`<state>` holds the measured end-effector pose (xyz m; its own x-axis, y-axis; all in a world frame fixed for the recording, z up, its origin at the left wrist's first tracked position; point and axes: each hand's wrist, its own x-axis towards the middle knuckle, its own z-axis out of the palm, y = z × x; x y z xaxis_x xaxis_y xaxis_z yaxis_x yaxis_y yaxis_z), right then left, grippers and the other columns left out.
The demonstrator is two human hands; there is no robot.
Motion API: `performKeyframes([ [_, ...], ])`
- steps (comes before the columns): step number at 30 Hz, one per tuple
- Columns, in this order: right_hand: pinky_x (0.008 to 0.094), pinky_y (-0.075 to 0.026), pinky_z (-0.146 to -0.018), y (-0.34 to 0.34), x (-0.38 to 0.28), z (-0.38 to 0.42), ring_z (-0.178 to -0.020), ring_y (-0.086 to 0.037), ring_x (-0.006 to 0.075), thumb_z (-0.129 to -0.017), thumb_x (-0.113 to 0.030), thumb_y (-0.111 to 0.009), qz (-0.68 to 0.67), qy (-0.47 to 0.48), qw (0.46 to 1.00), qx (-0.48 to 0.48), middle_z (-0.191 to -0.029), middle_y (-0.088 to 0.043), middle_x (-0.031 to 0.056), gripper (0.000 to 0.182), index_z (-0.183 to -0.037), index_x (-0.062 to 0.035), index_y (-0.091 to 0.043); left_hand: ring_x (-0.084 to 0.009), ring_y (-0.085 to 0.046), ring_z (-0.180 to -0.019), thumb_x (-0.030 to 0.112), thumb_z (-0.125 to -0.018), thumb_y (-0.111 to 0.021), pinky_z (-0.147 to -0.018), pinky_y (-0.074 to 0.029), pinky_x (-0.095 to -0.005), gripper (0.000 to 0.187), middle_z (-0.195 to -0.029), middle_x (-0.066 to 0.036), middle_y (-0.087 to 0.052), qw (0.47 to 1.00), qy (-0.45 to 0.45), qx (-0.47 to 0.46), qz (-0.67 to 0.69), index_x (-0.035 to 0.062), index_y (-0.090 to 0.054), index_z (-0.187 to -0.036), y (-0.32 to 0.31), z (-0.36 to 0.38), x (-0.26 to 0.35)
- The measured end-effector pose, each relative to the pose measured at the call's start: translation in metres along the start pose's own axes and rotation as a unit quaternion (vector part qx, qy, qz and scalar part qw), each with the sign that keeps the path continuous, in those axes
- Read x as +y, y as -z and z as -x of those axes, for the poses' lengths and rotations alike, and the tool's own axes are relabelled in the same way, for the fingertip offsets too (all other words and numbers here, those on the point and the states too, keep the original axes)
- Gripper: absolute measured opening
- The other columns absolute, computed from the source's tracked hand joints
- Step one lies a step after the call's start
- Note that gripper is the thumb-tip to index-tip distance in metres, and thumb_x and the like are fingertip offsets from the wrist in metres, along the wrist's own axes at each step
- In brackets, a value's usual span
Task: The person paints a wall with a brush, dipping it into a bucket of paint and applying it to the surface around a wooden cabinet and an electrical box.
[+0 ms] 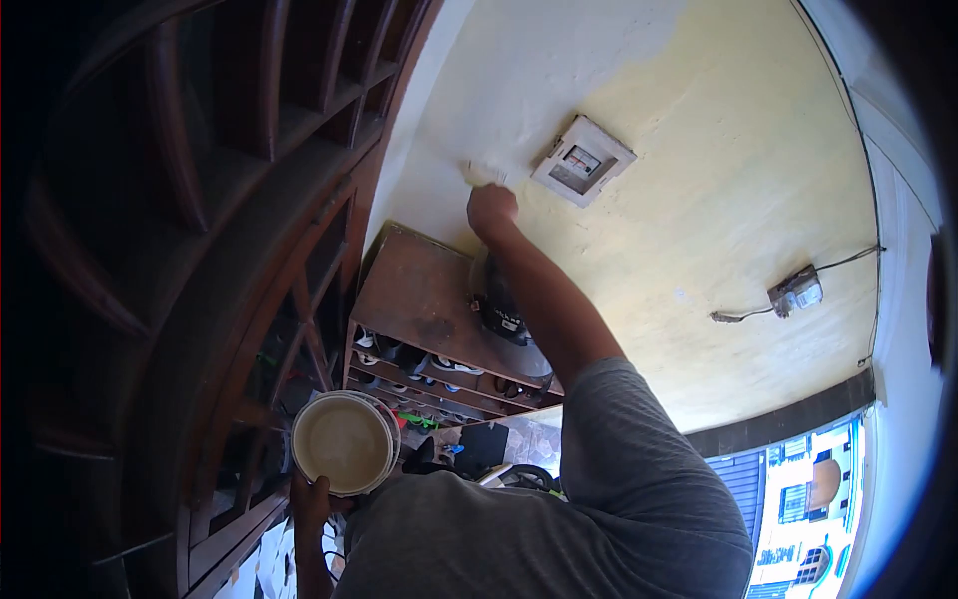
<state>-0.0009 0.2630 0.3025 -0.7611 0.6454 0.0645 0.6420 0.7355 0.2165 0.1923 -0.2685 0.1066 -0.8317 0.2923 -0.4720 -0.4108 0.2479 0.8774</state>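
Observation:
My left hand grips the lower side of a round white bucket, its thumb against the wall of it. Pale cream paint shows inside. My right arm reaches up to the wall, and my right hand is closed around a paintbrush, whose pale bristles touch the wall; its handle is hidden in my fist. Around the brush the wall is whitish on the left and yellowish on the right. Just right of my fist is a white-framed meter box set in the wall.
Below my right arm stands a brown wooden shoe rack with several shoes inside and a dark helmet on top. A wooden glazed door is close on the left. A small electrical box with wires sits on the wall at right.

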Motion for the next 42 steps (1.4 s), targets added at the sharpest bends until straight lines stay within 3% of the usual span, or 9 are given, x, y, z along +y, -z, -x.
performKeyframes([
  [4,0.0416,-0.058,-0.087,-0.019,0.004,0.016,-0.104,-0.071,0.0326,-0.094,-0.018,-0.052,0.019,0.054,0.997,-0.061,-0.115,-0.072,0.0159,0.03,-0.11,-0.0067,-0.075,-0.0342,-0.072,-0.062,0.004,-0.083,-0.049,-0.043,-0.063,-0.0354,0.059,-0.115,-0.024,-0.06,1.0,0.007,0.004,0.028,0.0001,-0.038,-0.141,0.001,0.005,-0.001],
  [8,0.0451,-0.058,-0.087,-0.007,0.023,-0.008,-0.103,-0.071,0.0349,-0.093,-0.016,-0.05,0.037,0.055,0.998,0.015,-0.112,-0.072,0.019,0.03,-0.106,-0.0048,-0.075,-0.0357,-0.072,-0.065,0.004,-0.084,-0.048,-0.047,-0.064,-0.0368,0.057,-0.115,-0.024,-0.061,0.995,0.04,0.009,0.091,-0.0001,-0.038,-0.14,0.0,0.009,-0.005],
  [12,0.0473,-0.056,-0.086,0.102,0.057,-0.018,-0.102,-0.071,0.0354,-0.093,-0.018,-0.048,0.139,0.096,0.981,0.093,-0.109,-0.073,0.0187,0.032,-0.107,-0.0058,-0.074,-0.0353,-0.072,-0.065,0.003,-0.085,-0.048,-0.047,-0.064,-0.0361,0.055,-0.115,-0.024,-0.061,0.995,0.029,0.012,0.092,0.0004,-0.039,-0.14,-0.004,0.007,0.007],
  [19,0.0457,-0.055,-0.091,0.267,0.071,0.008,-0.109,-0.069,0.0345,-0.096,-0.019,-0.046,0.162,0.004,0.966,0.203,-0.116,-0.072,0.017,0.036,-0.116,-0.0083,-0.073,-0.0333,-0.073,-0.077,0.004,-0.086,-0.049,-0.051,-0.066,-0.0352,0.055,-0.123,-0.023,-0.058,0.994,0.049,-0.019,0.09,0.0006,-0.039,-0.14,-0.013,-0.007,0.021],
  [25,0.0477,-0.058,-0.085,0.124,0.034,-0.009,-0.1,-0.071,0.0389,-0.099,-0.023,-0.04,0.097,0.01,0.981,0.171,-0.112,-0.071,0.0216,0.04,-0.115,0.0012,-0.068,-0.0335,-0.073,-0.087,0.003,-0.086,-0.048,-0.053,-0.066,-0.0353,0.058,-0.126,-0.023,-0.055,0.998,0.031,-0.035,0.044,0.002,-0.037,-0.143,-0.016,-0.01,0.021],
  [27,0.0463,-0.058,-0.086,0.08,0.0,-0.002,-0.101,-0.071,0.0395,-0.1,-0.023,-0.039,-0.131,-0.136,0.97,0.153,-0.114,-0.07,0.0232,0.043,-0.126,0.0045,-0.059,-0.0328,-0.073,-0.083,0.003,-0.086,-0.049,-0.051,-0.066,-0.034,0.056,-0.125,-0.023,-0.056,0.996,0.038,-0.037,0.068,0.0019,-0.038,-0.141,-0.016,-0.006,0.024],
  [29,0.0454,-0.057,-0.088,0.038,-0.02,-0.008,-0.103,-0.07,0.0379,-0.1,-0.023,-0.039,-0.173,-0.163,0.965,0.112,-0.113,-0.07,0.0244,0.046,-0.135,0.0062,-0.05,-0.0322,-0.074,-0.079,0.003,-0.086,-0.047,-0.051,-0.065,-0.0334,0.057,-0.121,-0.023,-0.059,0.996,0.041,-0.041,0.066,0.0026,-0.037,-0.142,-0.012,-0.001,0.033],
  [37,0.0429,-0.058,-0.087,-0.14,-0.052,-0.04,-0.104,-0.071,0.0343,-0.1,-0.024,-0.045,-0.149,-0.097,0.984,0.007,-0.115,-0.07,0.0228,0.04,-0.125,0.0034,-0.058,-0.0317,-0.074,-0.071,0.003,-0.087,-0.045,-0.05,-0.065,-0.0318,0.059,-0.118,-0.024,-0.061,0.995,0.073,-0.007,0.072,0.0024,-0.033,-0.145,-0.001,0.017,0.028],
  [42,0.0424,-0.058,-0.085,-0.129,-0.063,-0.009,-0.103,-0.072,0.0333,-0.099,-0.026,-0.048,-0.189,-0.133,0.972,-0.047,-0.114,-0.07,0.0229,0.04,-0.125,0.0022,-0.058,-0.0317,-0.074,-0.07,0.003,-0.087,-0.044,-0.049,-0.064,-0.0314,0.059,-0.119,-0.025,-0.06,0.996,0.036,0.005,0.081,0.0019,-0.033,-0.145,0.002,0.028,0.024],
])
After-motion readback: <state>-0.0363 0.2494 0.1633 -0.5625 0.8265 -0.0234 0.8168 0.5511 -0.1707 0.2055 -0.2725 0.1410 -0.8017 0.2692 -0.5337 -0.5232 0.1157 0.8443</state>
